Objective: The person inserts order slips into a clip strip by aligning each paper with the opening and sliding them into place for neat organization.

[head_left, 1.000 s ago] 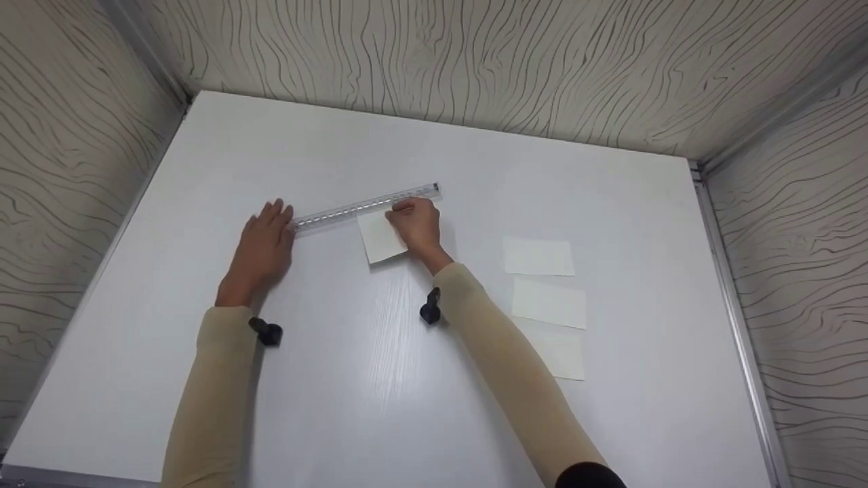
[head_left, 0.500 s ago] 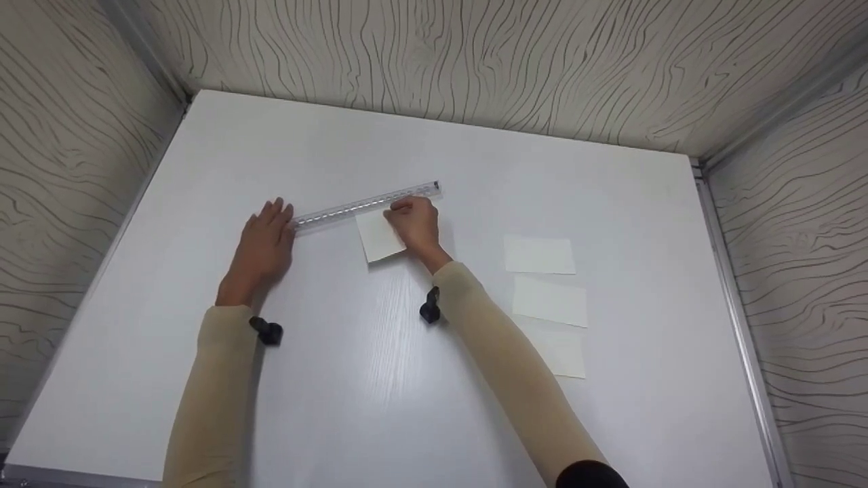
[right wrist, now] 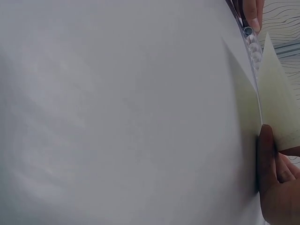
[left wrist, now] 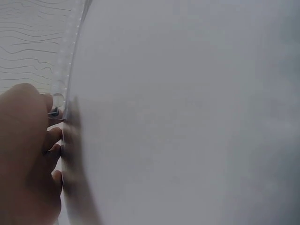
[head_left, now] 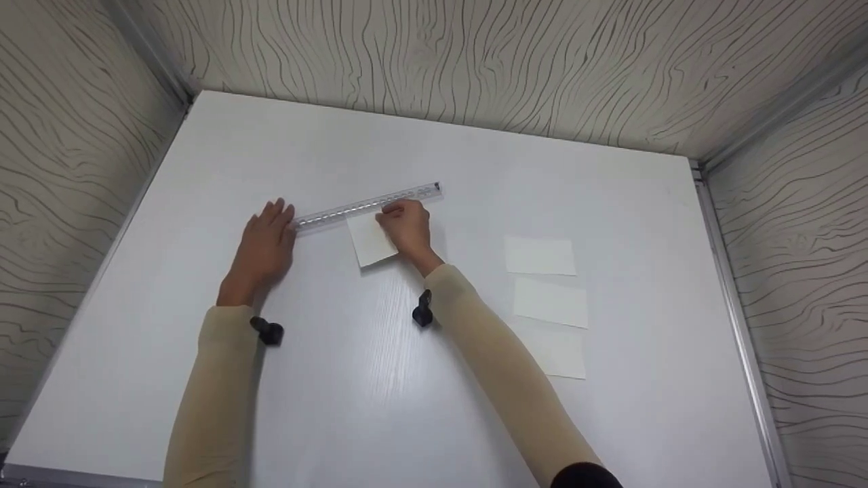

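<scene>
A clear plastic ruler [head_left: 329, 215] with a row of round cut-outs lies slanted across the white table. My left hand [head_left: 261, 247] rests flat at its left end, fingers extended; the left wrist view has the fingertips right at the ruler's end. Below the ruler's middle, my right hand [head_left: 410, 229] pinches a small pale-yellow paper sheet [head_left: 368, 240] by its upper right part. The right wrist view shows this paper [right wrist: 276, 98] tilted up off the tabletop, a shadow beneath it. The right fingers cover part of the sheet.
Three more pale paper pieces, the top one [head_left: 540, 256], the middle one [head_left: 550, 302] and the bottom one [head_left: 564, 354], lie in a column on the right. My right forearm partly covers the bottom one. Wood-patterned panels [head_left: 420, 61] enclose the table [head_left: 610, 203].
My right hand has shifted slightly left along the ruler, carrying the paper sheet with it. The left hand and the ruler have stayed in place.
</scene>
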The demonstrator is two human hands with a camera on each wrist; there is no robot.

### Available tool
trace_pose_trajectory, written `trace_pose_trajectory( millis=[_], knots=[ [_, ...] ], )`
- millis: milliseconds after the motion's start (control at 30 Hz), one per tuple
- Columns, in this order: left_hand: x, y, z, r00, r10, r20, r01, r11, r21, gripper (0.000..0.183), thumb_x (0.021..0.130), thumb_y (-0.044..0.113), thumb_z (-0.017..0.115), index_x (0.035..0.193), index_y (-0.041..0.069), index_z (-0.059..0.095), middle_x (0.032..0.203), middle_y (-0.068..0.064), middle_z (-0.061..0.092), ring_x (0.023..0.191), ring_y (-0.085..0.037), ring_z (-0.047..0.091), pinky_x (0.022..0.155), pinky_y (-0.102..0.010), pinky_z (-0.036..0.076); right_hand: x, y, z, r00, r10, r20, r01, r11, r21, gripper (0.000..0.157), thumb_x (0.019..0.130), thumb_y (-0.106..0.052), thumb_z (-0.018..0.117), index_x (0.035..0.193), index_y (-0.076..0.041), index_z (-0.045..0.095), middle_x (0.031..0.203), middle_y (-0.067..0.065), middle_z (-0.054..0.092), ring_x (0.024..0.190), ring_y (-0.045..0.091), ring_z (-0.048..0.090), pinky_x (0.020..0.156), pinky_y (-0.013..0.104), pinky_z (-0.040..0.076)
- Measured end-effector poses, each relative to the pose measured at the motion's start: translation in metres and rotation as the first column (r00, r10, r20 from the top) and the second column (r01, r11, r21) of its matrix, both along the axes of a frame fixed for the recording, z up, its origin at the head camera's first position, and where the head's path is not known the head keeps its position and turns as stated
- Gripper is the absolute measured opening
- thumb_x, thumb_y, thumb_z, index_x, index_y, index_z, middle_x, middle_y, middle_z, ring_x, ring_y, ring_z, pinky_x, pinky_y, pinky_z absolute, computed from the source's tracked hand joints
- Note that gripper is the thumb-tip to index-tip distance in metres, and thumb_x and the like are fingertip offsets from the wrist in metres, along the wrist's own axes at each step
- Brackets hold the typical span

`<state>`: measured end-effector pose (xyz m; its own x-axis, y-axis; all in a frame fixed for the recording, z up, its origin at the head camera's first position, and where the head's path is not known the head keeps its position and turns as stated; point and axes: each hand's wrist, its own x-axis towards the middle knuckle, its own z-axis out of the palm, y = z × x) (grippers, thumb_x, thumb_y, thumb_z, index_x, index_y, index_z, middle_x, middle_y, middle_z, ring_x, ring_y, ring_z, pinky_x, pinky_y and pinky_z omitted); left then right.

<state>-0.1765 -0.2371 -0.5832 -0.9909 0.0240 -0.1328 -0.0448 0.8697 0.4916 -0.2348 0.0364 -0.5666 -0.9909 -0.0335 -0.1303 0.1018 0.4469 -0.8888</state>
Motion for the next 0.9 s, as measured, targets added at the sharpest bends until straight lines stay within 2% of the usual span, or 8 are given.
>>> trace_pose_trajectory(
  millis=[400, 900],
  knots=[
    [0.001, 0.000, -0.001, 1.000, 0.004, 0.004, -0.004, 1.000, 0.000, 0.065, 0.114, 0.048, 0.018, 0.168, 0.013, 0.024, 0.179, -0.009, 0.014, 0.168, -0.032, 0.006, 0.140, -0.052, 0.001, 0.003, -0.004, -0.002, 1.000, -0.008, -0.010, 0.007, 1.000, -0.008, 0.014, 0.095, -0.013, 0.075, 0.105, -0.002, 0.078, 0.104, 0.014, 0.081, 0.095, 0.024, 0.079, 0.080, 0.029, 0.065],
    [-0.001, 0.001, -0.001, 1.000, 0.007, 0.001, -0.007, 1.000, 0.003, 0.063, 0.114, 0.044, 0.021, 0.168, 0.011, 0.025, 0.179, -0.011, 0.014, 0.168, -0.033, 0.006, 0.140, -0.052, 0.001, 0.007, -0.013, 0.001, 1.000, -0.003, -0.014, 0.003, 1.000, 0.004, 0.014, 0.096, -0.013, 0.076, 0.104, -0.003, 0.078, 0.103, 0.013, 0.082, 0.093, 0.022, 0.079, 0.077, 0.026, 0.064]
  ],
)
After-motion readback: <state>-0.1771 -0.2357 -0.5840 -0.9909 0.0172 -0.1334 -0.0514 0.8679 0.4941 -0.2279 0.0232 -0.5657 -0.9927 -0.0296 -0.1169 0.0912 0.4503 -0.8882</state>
